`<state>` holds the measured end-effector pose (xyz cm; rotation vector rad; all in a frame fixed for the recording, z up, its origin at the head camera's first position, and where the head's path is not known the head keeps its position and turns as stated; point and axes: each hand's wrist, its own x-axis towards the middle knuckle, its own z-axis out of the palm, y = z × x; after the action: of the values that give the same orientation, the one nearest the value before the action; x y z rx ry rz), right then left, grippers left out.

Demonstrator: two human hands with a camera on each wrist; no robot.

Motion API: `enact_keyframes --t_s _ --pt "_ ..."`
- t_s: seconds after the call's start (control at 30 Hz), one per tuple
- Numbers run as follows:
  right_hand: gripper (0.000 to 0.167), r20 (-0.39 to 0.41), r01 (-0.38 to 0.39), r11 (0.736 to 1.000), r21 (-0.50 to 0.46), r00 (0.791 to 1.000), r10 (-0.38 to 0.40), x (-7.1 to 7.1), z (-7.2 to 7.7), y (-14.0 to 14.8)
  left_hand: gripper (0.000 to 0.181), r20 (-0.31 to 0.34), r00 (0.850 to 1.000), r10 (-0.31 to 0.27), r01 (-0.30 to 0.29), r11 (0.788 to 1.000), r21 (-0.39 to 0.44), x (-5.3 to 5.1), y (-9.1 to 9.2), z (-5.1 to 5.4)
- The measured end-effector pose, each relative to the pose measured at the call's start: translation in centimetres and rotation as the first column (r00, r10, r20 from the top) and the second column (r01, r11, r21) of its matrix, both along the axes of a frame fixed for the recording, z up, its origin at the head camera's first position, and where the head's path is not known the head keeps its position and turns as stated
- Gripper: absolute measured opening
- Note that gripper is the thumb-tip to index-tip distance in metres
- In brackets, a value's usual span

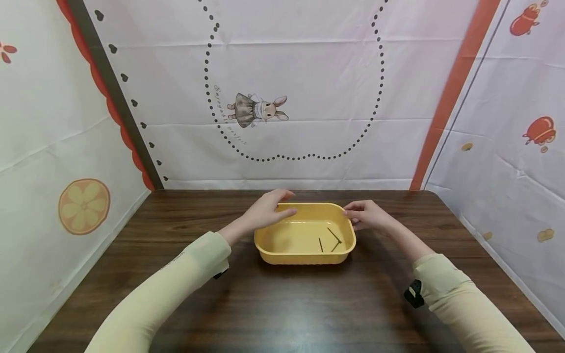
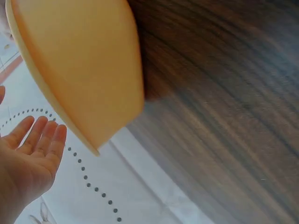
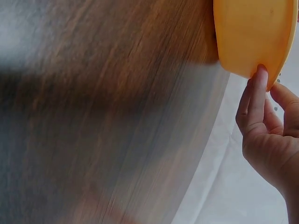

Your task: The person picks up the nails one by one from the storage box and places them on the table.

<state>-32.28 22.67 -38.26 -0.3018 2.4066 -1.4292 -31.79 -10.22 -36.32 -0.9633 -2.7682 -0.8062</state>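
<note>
The bare left hand (image 1: 267, 211) is spread and released, grasping nothing; it is poised at the rear left corner of a yellow, rounded-rectangular, plastic-looking basin (image 1: 304, 259). I cannot tell whether its fingers touch the rim. The basin stands upright on the far part of a dark brown, wood-grain desk (image 1: 282, 304), presumably centred so that both hands reach it. Thin dark lines (image 1: 334, 235) mark its floor toward the right; I cannot tell whether they are printed or loose. The bare right hand (image 1: 370, 214) pinches the rim at the rear right corner, fingertips against the outer wall, a grip that I judge suited to steadying.

Writing, left to right: lettering on the pale yellow fabric sleeve (image 1: 163, 289) is illegible to me; the white printed cloth (image 1: 318, 73) reads "Enjoyable perfect", sideways, beside a dressed rabbit drawing (image 1: 260, 109). I see no brand on the basin.
</note>
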Motion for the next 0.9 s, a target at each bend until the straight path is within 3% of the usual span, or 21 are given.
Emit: enact_keyframes --t_s 0.13,0.3,0.43,0.63,0.9 --pt "0.042 0.000 0.001 1.000 -0.008 1.000 -0.001 0.0 -0.1 -0.3 0.049 0.035 0.992 -0.124 0.127 0.986 -0.111 -0.2 1.0 0.6" --pt "0.042 0.000 0.013 1.000 -0.015 1.000 -0.013 0.0 -0.1 -0.7 0.042 0.103 0.961 -0.257 0.274 0.935 -0.224 -0.2 2.5 1.3" --pt "0.042 0.015 0.025 0.999 -0.032 1.000 -0.024 0.0 -0.1 -0.7 0.043 0.142 0.949 -0.281 0.310 0.912 -0.270 -0.3 3.6 1.8" --pt "0.042 0.017 0.035 0.999 -0.040 0.999 -0.035 -0.1 -0.4 -0.6 0.042 0.144 0.937 -0.319 0.349 0.886 -0.306 -0.9 5.3 2.1" --pt "0.042 0.014 0.029 0.998 -0.050 0.999 -0.029 -0.2 -0.6 -0.5 0.037 0.155 0.932 -0.329 0.363 0.862 -0.353 -1.4 7.3 2.0"
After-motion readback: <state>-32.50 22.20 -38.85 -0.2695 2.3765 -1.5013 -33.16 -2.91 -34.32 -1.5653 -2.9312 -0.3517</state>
